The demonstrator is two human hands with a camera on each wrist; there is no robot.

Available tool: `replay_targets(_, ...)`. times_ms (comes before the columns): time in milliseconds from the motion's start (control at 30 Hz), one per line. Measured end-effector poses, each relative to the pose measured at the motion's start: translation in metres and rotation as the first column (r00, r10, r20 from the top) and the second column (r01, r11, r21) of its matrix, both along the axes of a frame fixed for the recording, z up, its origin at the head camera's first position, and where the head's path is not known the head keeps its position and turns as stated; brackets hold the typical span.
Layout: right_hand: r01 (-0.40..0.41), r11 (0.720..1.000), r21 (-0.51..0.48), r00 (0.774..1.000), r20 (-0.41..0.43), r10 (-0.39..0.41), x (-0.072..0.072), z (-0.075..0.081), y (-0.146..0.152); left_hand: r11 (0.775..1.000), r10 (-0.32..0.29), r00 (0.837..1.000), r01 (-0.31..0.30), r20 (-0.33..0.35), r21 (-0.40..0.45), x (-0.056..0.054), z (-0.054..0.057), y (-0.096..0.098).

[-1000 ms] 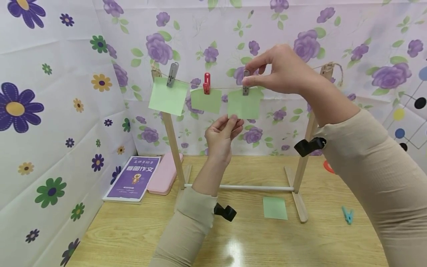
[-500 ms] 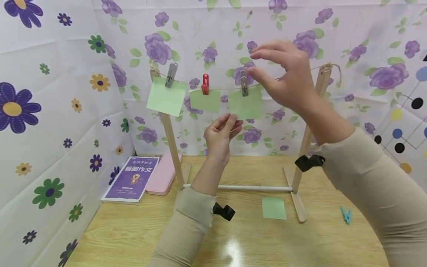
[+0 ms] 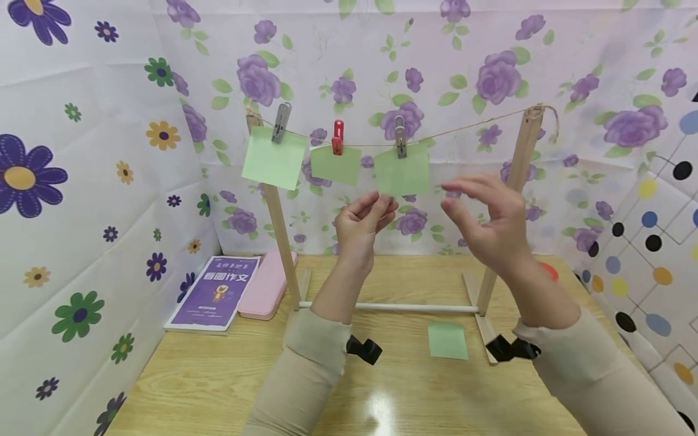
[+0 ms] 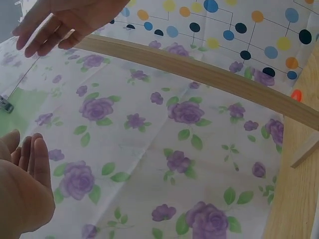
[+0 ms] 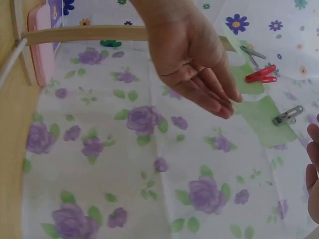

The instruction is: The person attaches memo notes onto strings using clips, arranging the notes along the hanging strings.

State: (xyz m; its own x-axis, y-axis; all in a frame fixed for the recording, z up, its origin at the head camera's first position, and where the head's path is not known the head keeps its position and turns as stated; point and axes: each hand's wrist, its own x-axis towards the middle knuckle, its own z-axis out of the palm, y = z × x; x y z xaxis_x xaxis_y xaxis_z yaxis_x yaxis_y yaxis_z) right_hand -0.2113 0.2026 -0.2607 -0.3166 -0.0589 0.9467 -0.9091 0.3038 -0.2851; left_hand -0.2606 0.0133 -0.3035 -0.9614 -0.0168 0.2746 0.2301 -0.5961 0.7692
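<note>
Three green paper notes hang from a string (image 3: 463, 126). A grey clothespin (image 3: 281, 123) holds the left note (image 3: 274, 158), a red clothespin (image 3: 338, 138) the middle note (image 3: 336, 166), and another grey clothespin (image 3: 400, 139) the right note (image 3: 402, 172). Just under the right note's lower left corner is my left hand (image 3: 358, 227), thumb and fingertips right at the paper's edge, fingers loosely bent. To the right of that note, my right hand (image 3: 491, 224) hangs in the air with thumb and fingers spread apart, holding nothing.
The string runs between two wooden posts (image 3: 283, 242) joined low by a white rod (image 3: 417, 307). A loose green note (image 3: 448, 340) lies on the table (image 3: 218, 381). At the left lie a purple book (image 3: 215, 293) and a pink case (image 3: 267, 284); a red object (image 3: 549, 270) is behind my right arm.
My right hand has let go of the right grey clothespin and moved down and to the right. My left fingertips have slipped slightly below the right note, which stays hanging.
</note>
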Motion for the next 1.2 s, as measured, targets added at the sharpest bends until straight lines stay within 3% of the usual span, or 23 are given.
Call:
replay_targets(167,-0.025,0.999,-0.048,0.991,0.131,0.031,0.008,-0.040,0.017,1.000,-0.007,1.000,0.007,0.014,-0.018,0.000,-0.009,0.000)
replay_targets(333,0.023,0.999,-0.045,0.969,0.249,-0.011,0.012,-0.079,0.036,0.998,-0.025,0.999,0.027,0.032,-0.061,0.002,-0.023,-0.001)
replay_targets(467,0.111,0.994,-0.005,0.925,0.366,-0.101,0.023,-0.098,0.048,0.986,-0.016,0.999,0.023,0.040,-0.167,0.007,-0.041,-0.004)
replay_targets(567,0.188,0.982,0.037,0.879,0.439,-0.185,0.031,-0.111,0.058,0.960,-0.010,0.999,0.021,0.038,-0.278,0.011,-0.061,-0.005)
replay_targets(700,0.240,0.968,0.073,0.843,0.480,-0.245,0.034,-0.131,0.076,0.905,0.013,1.000,-0.006,0.015,-0.425,0.017,-0.089,-0.006)
replay_targets(800,0.261,0.962,0.081,0.823,0.502,-0.266,0.038,-0.145,0.091,0.848,0.028,1.000,-0.026,-0.005,-0.529,0.022,-0.106,-0.006)
replay_targets(900,0.298,0.950,0.095,0.792,0.530,-0.301,0.042,-0.158,0.105,0.800,-0.006,1.000,-0.005,-0.017,-0.600,0.027,-0.122,-0.005)
replay_targets(1133,0.414,0.897,0.157,0.678,0.605,-0.419,0.050,-0.183,0.134,0.665,-0.111,0.994,0.076,0.003,-0.743,0.036,-0.159,-0.003)
replay_targets(1200,0.432,0.885,0.175,0.649,0.621,-0.439,0.054,-0.189,0.142,0.638,-0.117,0.993,0.079,0.005,-0.766,0.037,-0.169,-0.003)
